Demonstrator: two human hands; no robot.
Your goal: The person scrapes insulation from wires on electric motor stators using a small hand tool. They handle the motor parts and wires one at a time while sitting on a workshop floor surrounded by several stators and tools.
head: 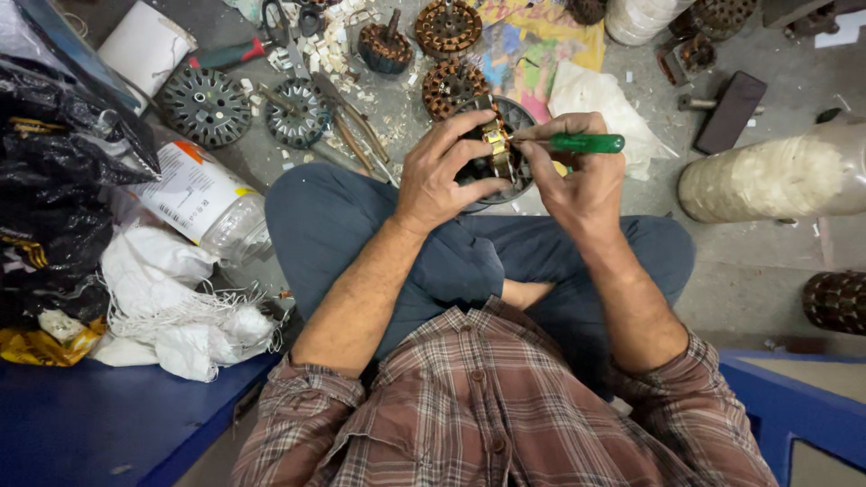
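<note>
I sit cross-legged on the floor. My left hand (pixel 444 171) grips a round dark motor stator (pixel 505 149) with copper windings, held above my knees. My right hand (pixel 577 176) holds a green-handled screwdriver (pixel 586 142), its thin shaft pointing left into the stator's slots. Both hands touch the stator, and my fingers hide much of it.
Several more wound stators (pixel 448 27) and dark round motor plates (pixel 206 106) lie on the floor ahead, with scissors (pixel 287 36), pliers and paper scraps. A plastic jar (pixel 203 198) and white cloth (pixel 171 307) lie left, a large clear jar (pixel 776 176) right.
</note>
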